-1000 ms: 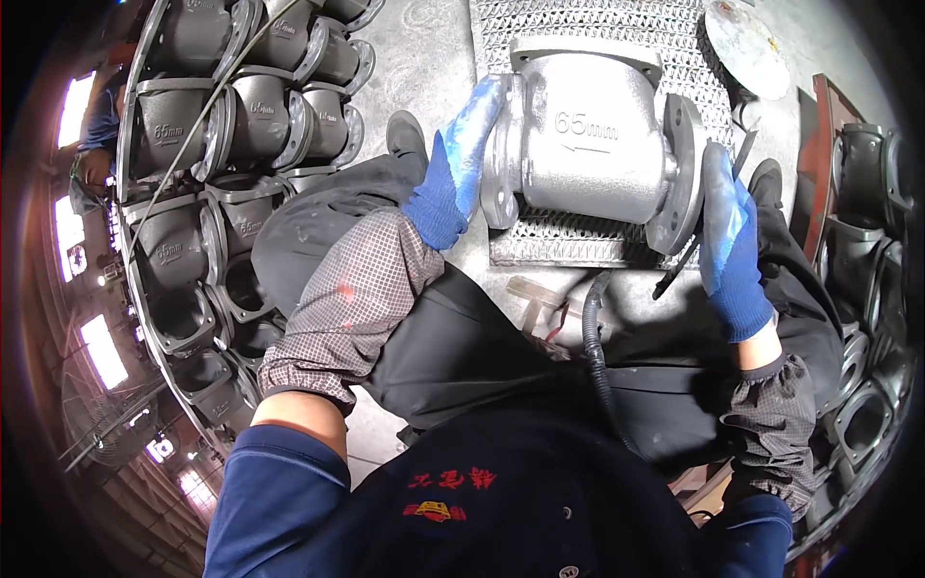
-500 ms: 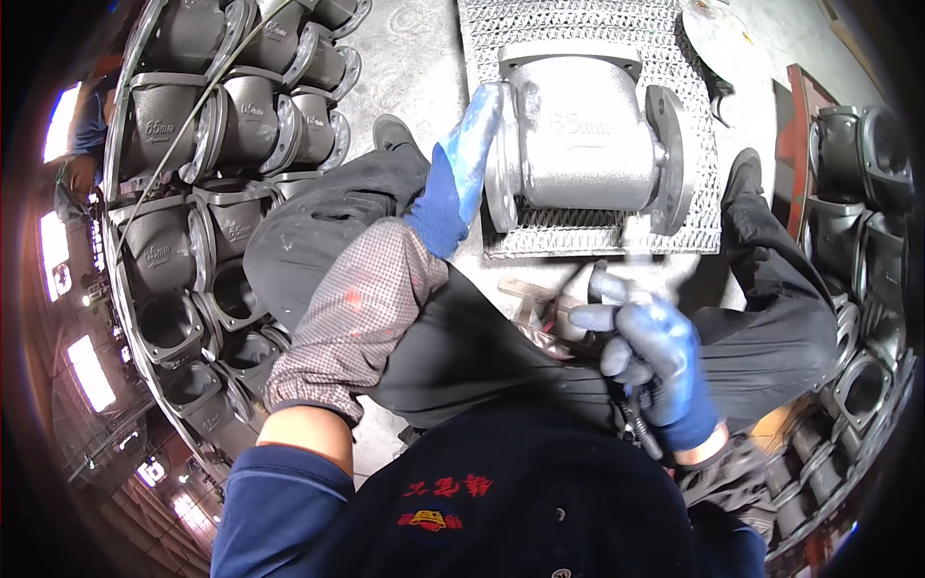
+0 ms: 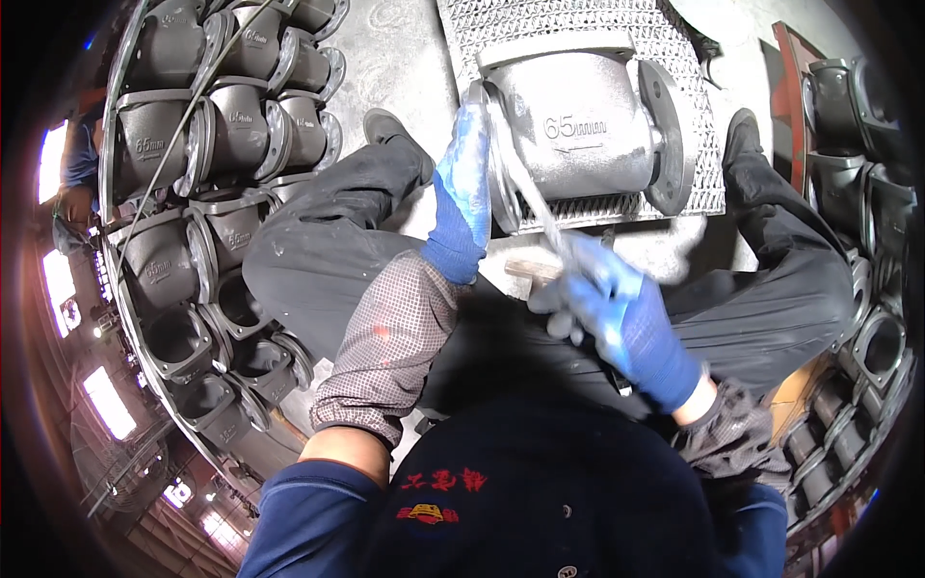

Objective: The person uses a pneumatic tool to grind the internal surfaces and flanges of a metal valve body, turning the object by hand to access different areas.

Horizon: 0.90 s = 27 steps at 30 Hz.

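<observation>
In front of me a grey cast-metal valve body lies on a mesh-topped stand, its flanges to the left, right and far side. My left hand, in a blue glove, is against the outer side of the left flange and holds it; the fingertips reach the flange's upper edge and the thumb is hidden. In my gloved right hand, closed, is a long, thin silver metal rod, blurred by motion. It slants up and left from my fist to the inner side of the left flange.
Stacked rows of similar valve bodies stand at the left, with more at the right beside a red metal frame. The metal mesh extends under the workpiece. A small wooden piece lies between my legs.
My right hand has moved up and left, and the rod now reaches the left flange. My left hand stays at that flange. The whole view has shifted slightly.
</observation>
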Tool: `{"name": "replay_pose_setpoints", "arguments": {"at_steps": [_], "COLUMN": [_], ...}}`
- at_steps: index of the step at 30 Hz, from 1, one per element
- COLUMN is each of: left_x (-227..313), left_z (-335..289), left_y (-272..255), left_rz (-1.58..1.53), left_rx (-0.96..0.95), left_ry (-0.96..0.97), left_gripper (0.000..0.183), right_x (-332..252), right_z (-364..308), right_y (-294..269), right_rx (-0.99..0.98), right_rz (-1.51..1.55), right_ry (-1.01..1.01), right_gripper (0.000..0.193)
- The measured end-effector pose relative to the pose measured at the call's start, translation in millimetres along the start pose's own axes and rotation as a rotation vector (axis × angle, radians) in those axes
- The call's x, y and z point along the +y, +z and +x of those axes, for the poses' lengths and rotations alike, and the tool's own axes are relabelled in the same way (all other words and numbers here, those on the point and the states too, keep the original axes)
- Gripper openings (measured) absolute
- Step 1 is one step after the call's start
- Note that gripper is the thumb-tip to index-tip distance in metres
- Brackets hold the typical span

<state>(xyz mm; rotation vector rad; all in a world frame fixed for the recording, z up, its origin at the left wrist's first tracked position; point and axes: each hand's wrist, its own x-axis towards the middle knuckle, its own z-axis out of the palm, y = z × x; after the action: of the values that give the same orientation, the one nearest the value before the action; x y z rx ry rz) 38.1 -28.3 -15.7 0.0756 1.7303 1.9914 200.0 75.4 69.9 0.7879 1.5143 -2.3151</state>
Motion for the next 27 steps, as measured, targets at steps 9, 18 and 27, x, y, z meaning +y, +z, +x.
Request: {"name": "replay_pose_setpoints", "arguments": {"at_steps": [9,18,27], "left_x": [21.4,29.1,-0.6], "left_z": [-10.2,-20.0,-9.0], "left_y": [6.4,16.6,-9.3], "left_rz": [-0.060,0.036,-0.104], "left_rx": [-0.096,-0.107,-0.125], "left_ry": [-0.081,-0.137,-0.084], "left_gripper": [0.053,0.060,0.047], "right_x": [-10.9,-14.5,-30.2], "right_z": [22.8,33.0,38.3], "right_y": [-4.8,-7.5,39.9], "right_rx": [0.073,0.134,0.382], "right_rz": [0.025,-0.470,-1.433], "right_ry": [-0.027,-0.580,-0.472], "right_gripper": [0.040,0.038,0.035]}}
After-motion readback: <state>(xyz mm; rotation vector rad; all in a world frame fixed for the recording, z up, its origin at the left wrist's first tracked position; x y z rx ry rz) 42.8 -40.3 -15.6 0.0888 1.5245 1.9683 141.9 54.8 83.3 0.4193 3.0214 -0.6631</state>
